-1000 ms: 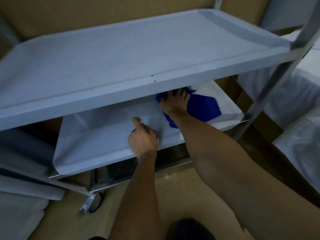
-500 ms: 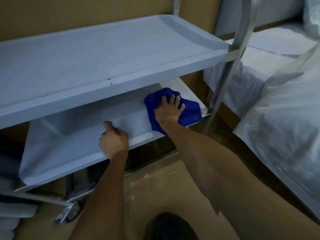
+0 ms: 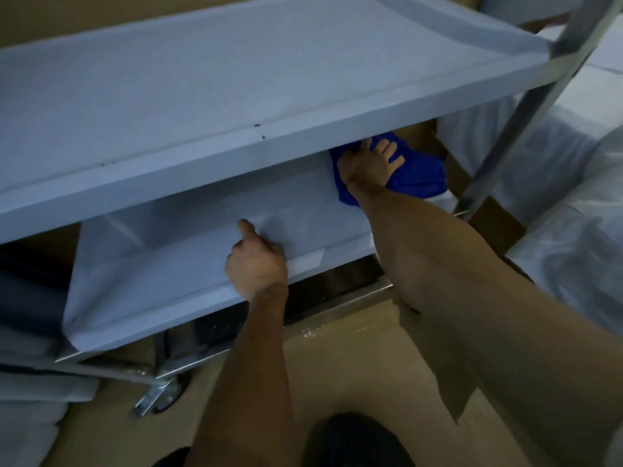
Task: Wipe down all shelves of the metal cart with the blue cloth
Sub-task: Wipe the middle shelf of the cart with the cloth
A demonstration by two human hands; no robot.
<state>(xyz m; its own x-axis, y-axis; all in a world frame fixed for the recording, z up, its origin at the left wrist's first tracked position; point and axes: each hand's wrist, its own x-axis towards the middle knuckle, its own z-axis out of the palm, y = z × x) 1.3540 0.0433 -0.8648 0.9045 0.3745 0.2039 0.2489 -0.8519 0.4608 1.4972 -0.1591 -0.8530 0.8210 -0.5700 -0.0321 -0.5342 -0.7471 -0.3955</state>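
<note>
The metal cart has a wide upper shelf [image 3: 236, 82] and a middle shelf [image 3: 188, 264] below it. A blue cloth [image 3: 418, 173] lies at the far right end of the middle shelf. My right hand [image 3: 369, 163] presses flat on the cloth with fingers spread; the fingertips reach under the upper shelf's front edge. My left hand [image 3: 256, 264] grips the front rim of the middle shelf, thumb pointing up onto the shelf surface.
A slanted metal post [image 3: 526, 106] stands at the cart's right corner. White bedding [image 3: 573, 197] lies to the right, folded white linen [image 3: 30, 382] at lower left. A caster wheel [image 3: 158, 396] sits on the tan floor under the cart.
My right hand has slid the cloth farther back and to the right end of the middle shelf. My left hand keeps its grip on the front rim.
</note>
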